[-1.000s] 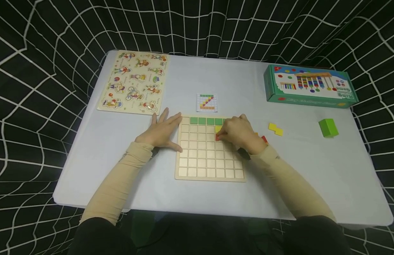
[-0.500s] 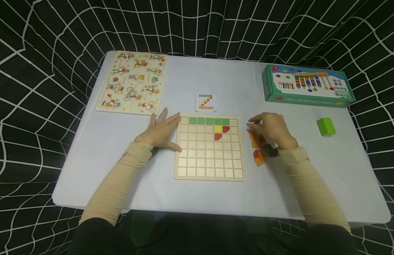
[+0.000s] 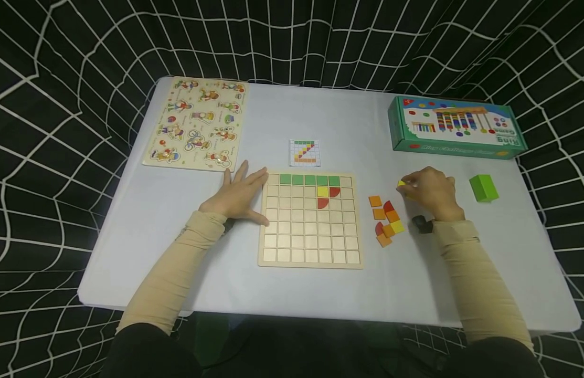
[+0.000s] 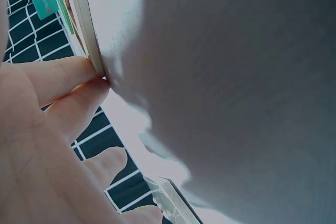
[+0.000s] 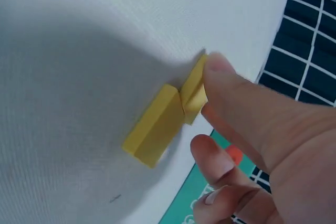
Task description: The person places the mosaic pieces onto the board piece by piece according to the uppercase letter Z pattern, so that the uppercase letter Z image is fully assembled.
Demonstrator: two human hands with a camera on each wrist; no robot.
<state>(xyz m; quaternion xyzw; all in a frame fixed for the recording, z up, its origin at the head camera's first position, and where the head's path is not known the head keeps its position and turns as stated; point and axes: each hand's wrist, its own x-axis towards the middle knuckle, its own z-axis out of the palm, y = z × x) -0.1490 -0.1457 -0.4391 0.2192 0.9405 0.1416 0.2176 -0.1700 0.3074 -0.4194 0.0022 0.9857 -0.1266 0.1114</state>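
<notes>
My left hand (image 3: 235, 194) lies spread with straight fingers. Its fingertips touch the left edge of a wooden grid board (image 3: 292, 228). The board's top row bears several green square tiles (image 3: 310, 180); below them sit a yellow tile (image 3: 322, 191) and two red quarter-round tiles (image 3: 335, 192). Right of the board, my right hand (image 3: 433, 193) pinches a yellow square tile (image 5: 193, 90) between thumb and a finger partly hidden behind it. That tile looks tilted in the right wrist view. Against it lies a second yellow tile (image 5: 153, 125) on the white table.
Loose orange tiles (image 3: 375, 201), two red quarter-rounds (image 3: 388, 207) and a yellow tile (image 3: 397, 227) lie between board and right hand. A pattern card (image 3: 305, 153) lies behind the board. A picture puzzle (image 3: 194, 123), green box (image 3: 462, 127) and green block (image 3: 484, 188) stand around.
My right hand let go of a red quarter-round tile on the board, moved right past the loose tiles and took hold of a yellow tile. The left hand stayed at the board's edge.
</notes>
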